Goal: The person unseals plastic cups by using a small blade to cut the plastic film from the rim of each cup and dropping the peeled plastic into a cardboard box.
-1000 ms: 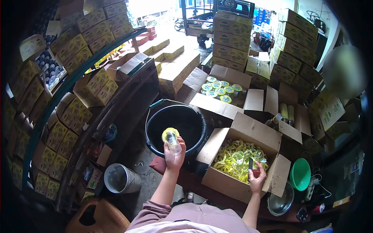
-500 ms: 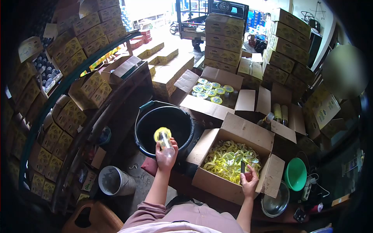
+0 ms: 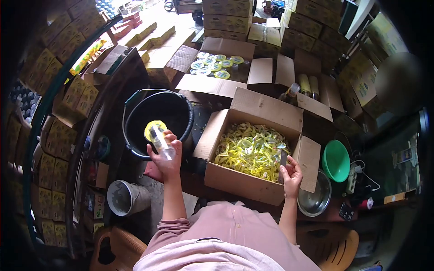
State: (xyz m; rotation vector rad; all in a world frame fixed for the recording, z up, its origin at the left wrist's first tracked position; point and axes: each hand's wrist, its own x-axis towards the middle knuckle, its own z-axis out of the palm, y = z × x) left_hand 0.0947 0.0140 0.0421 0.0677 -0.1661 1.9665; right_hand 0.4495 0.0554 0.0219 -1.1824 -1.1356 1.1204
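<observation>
My left hand (image 3: 167, 156) holds a clear plastic cup (image 3: 159, 139) with a yellow printed film at its far end, over the near rim of a black bucket (image 3: 191, 118). The cup is tilted, its bare end towards me. In my right hand (image 3: 290, 174) is a dark flat blade (image 3: 283, 159), pinched upright at the near right edge of an open cardboard box (image 3: 244, 180). Yellow and clear film strips (image 3: 248, 149) fill that box. Behind it, another open carton (image 3: 210, 84) contains several cups with yellow lids (image 3: 221, 74).
A green bowl (image 3: 336, 160) and a metal bowl (image 3: 315, 194) lie right of the strips box. A grey pail (image 3: 128, 198) stands at lower left. Bottles (image 3: 304, 85) sit in a carton at the back right. Stacked cartons (image 3: 226, 20) rise behind; shelved boxes (image 3: 58, 135) line the left.
The view has tilted down and shifted, so the bucket and boxes appear higher and further left. Both hands keep hold of the cup and the blade.
</observation>
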